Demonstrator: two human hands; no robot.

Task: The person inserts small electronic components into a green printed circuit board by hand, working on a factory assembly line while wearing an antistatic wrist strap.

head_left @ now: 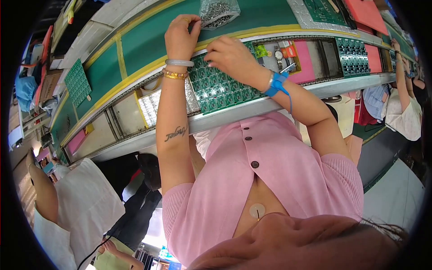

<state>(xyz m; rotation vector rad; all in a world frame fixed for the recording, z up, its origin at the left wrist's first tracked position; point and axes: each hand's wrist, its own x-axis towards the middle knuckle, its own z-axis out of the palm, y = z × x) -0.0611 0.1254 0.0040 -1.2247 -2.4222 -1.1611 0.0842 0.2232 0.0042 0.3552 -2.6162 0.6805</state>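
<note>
My left hand (182,37) is beside a clear plastic bag (220,12) full of small metal parts, its fingers curled in with thumb and index at the bag's near-left edge. Whatever the fingers hold, if anything, is too small to make out. Below it, a panel of small green circuit boards (218,92) lies across the near rail of the bench. Over this panel's far edge hangs my right hand (231,58), fingers bent and drawn together, pointing down and left. Any part between its fingertips is hidden. A blue strap (277,84) with a cord circles my right wrist.
Another green board panel (77,84) lies on the green bench at left. To the right are a tray (280,56) with a watch and small items, and a panel with dark components (352,57). Co-workers stand along the bench at left (83,193) and right (402,112).
</note>
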